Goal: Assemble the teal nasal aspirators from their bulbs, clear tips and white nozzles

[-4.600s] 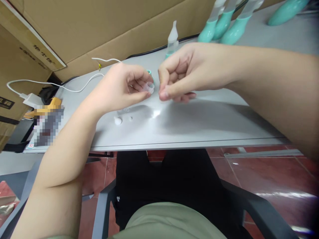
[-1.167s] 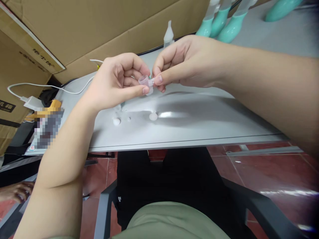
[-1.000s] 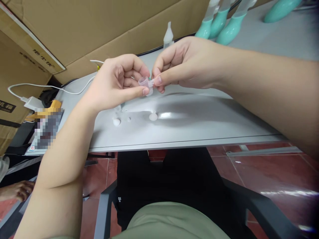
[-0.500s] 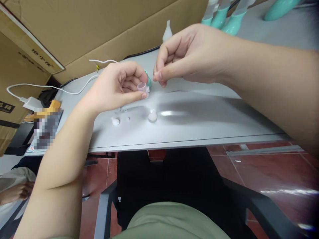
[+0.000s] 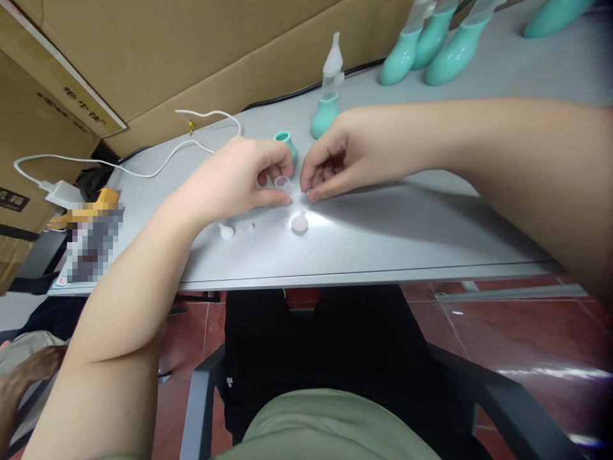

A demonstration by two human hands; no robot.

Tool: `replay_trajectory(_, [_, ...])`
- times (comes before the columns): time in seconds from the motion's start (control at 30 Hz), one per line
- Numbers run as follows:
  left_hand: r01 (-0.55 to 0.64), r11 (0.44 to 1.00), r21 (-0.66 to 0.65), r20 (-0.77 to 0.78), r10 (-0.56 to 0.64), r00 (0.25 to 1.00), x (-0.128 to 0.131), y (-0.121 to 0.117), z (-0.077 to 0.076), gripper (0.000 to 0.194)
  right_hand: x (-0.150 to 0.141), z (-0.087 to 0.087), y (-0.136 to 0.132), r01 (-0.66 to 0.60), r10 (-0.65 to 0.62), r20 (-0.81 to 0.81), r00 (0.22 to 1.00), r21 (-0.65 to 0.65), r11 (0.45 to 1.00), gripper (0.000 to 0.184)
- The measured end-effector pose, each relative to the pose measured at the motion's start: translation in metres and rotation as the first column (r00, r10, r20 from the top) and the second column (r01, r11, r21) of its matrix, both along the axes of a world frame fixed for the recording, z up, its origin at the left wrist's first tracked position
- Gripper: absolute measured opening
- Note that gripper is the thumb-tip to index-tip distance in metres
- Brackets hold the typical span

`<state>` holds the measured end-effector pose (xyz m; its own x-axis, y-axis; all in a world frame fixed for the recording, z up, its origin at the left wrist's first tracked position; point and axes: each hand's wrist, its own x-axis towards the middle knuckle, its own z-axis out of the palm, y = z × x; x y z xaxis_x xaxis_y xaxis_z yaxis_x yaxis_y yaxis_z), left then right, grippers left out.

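Observation:
My left hand (image 5: 258, 176) pinches a short clear plastic cylinder (image 5: 282, 184) by its side, its round open end facing up. Close on the right, my right hand (image 5: 330, 166) has thumb and fingertips pressed together; whatever lies between them is too small to make out. Behind my left fingers stands a teal squeeze bulb (image 5: 285, 142) with an open neck. On the table below the hands lie a white round piece with a small tab (image 5: 300, 223), a similar white piece (image 5: 227, 231) and a tiny white part (image 5: 251, 227).
An assembled nasal aspirator (image 5: 326, 115) with a teal bulb and white tip stands behind my right hand. Several more teal aspirators (image 5: 447, 57) are at the back right. A white cable (image 5: 158, 172), yellow object (image 5: 108, 199) and cardboard wall (image 5: 215, 57) border the left and back. Another person's hand (image 5: 41, 364) shows lower left.
Both hands have come down closer to the table, the right one moving toward the cylinder in the left. The standing aspirator and the open bulb show more fully.

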<state>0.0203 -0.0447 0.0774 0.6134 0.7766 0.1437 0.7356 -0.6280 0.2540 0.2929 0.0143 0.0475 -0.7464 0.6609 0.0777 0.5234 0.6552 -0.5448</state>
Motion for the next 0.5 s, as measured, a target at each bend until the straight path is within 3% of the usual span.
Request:
replay_trajectory(0.13, [-0.006, 1.000, 0.021, -0.084, 0.008, 0.996, -0.001, -0.001, 0.003, 0.034, 0.000, -0.004, 0.000, -0.042, 0.041, 0.004, 0.999, 0.055, 0.998, 0.016])
replay_trajectory(0.23, [0.045, 0.998, 0.054, -0.052, -0.042, 0.998, -0.004, -0.003, 0.006, 0.044, 0.001, -0.002, -0.002, 0.002, -0.004, 0.023, 1.000, 0.057, 0.998, 0.014])
replay_trajectory(0.33, [0.164, 0.967, 0.194, 0.099, -0.186, 0.978, -0.007, -0.004, 0.005, 0.030, 0.003, 0.005, -0.006, 0.054, -0.056, 0.031, 0.998, 0.067, 0.996, 0.010])
replay_trajectory(0.43, [0.269, 0.878, 0.396, 0.258, -0.388, 0.885, -0.008, -0.004, 0.001, 0.018, 0.004, 0.010, -0.010, 0.069, -0.070, 0.010, 0.997, 0.106, 0.992, 0.013])
replay_trajectory(0.5, [0.331, 0.834, 0.441, 0.295, -0.484, 0.824, -0.007, -0.005, -0.001, 0.020, 0.004, 0.010, -0.009, 0.079, -0.080, 0.006, 0.997, 0.123, 0.989, 0.012])
